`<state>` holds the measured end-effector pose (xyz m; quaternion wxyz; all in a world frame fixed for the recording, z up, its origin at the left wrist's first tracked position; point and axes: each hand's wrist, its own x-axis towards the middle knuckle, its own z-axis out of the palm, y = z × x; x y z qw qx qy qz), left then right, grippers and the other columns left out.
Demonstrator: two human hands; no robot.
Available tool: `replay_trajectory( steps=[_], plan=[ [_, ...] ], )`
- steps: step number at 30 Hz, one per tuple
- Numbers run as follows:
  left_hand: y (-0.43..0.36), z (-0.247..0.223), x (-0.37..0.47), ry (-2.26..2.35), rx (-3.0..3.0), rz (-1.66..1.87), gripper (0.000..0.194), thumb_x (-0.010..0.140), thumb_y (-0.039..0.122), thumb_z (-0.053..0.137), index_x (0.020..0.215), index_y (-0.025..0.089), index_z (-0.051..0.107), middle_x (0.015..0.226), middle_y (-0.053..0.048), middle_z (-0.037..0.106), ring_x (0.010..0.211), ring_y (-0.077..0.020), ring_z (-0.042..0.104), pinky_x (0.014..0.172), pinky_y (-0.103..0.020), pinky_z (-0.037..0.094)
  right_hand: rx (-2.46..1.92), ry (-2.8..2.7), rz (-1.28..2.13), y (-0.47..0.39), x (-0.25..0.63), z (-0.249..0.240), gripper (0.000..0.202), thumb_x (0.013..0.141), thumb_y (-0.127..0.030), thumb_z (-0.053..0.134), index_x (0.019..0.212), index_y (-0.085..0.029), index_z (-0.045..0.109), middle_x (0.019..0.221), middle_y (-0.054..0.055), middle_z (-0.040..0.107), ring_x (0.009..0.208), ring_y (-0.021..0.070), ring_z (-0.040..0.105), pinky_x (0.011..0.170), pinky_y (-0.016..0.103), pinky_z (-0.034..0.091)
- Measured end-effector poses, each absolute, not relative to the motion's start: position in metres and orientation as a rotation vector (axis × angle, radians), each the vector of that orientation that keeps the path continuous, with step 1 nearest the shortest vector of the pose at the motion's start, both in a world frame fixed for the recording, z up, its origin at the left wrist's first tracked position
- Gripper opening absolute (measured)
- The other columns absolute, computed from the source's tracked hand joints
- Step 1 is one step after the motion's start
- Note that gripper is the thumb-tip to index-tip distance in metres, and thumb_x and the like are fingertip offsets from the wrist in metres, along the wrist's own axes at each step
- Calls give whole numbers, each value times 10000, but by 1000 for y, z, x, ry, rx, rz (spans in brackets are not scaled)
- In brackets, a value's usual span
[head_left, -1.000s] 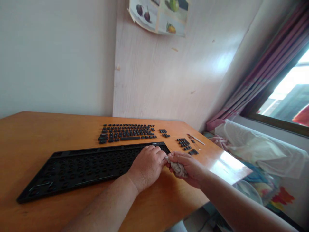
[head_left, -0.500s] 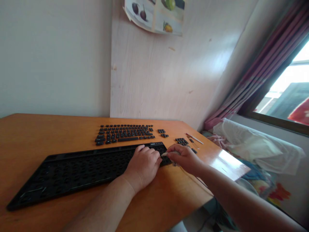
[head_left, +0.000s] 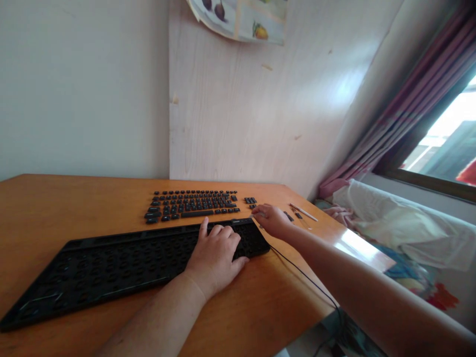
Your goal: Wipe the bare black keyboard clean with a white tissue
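A black keyboard base [head_left: 145,263] with its keycaps off lies at a slant across the table. My left hand [head_left: 215,255] rests palm down on its right part, fingers spread, thumb at the front edge. Over the base's far right corner is my right hand [head_left: 271,218], its fingers closed on a small whitish wad, mostly hidden, perhaps cloth or tissue. Behind the base, loose black keycaps [head_left: 197,203] are laid out in keyboard order, and a smaller group of keycaps [head_left: 250,201] sits to their right. More keycaps are partly covered by my right hand.
A thin whitish stick-like tool [head_left: 304,212] lies right of the keycaps. The keyboard's cable [head_left: 301,270] runs over the table's right edge. Past that edge are piled cloths [head_left: 394,218] beneath a window. A board [head_left: 238,124] stands behind the table [head_left: 74,208].
My right hand has moved from the base's right end up to its far corner. My left hand's fingers have spread, and it has shifted slightly left.
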<state>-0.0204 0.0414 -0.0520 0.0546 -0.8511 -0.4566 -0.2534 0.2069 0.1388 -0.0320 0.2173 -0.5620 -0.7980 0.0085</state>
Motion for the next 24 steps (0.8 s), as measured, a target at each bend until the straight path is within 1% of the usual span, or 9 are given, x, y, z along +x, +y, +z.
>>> replay_trajectory(
  steps=[4, 7, 14, 24],
  plan=[
    [41, -52, -20, -1403, -2583, -755, 348, 807, 523, 627, 1023, 252, 659, 1039, -57, 645, 1067, -282, 540, 1148, -602, 84, -1552, -2343, 3, 143, 205, -31, 240, 888, -292, 521, 1001, -232, 725, 1015, 46, 694, 922, 181, 636, 810, 289, 463],
    [41, -53, -20, -1403, -2587, -752, 349, 814, 525, 619, 1027, 251, 656, 1046, -58, 641, 1070, -282, 537, 1145, -609, 86, -1511, -2381, 50, 143, 209, -33, 226, 875, -255, 539, 983, -225, 735, 1005, 38, 704, 956, 175, 635, 850, 283, 460],
    [41, -52, -20, -1402, -2593, -761, 335, 819, 514, 617, 1018, 247, 654, 1030, -56, 644, 1070, -286, 536, 1137, -636, 44, -1465, -2382, 102, 126, 218, -34, 218, 852, -223, 563, 962, -221, 751, 977, 40, 711, 901, 176, 652, 824, 294, 478],
    [42, -53, -21, -1380, -2583, -752, 344, 830, 526, 601, 1032, 253, 657, 1031, -53, 643, 1064, -275, 534, 1139, -616, 58, -1446, -2330, 185, 97, 222, -36, 204, 833, -185, 572, 938, -197, 747, 942, 54, 726, 892, 184, 653, 828, 302, 475]
  ],
)
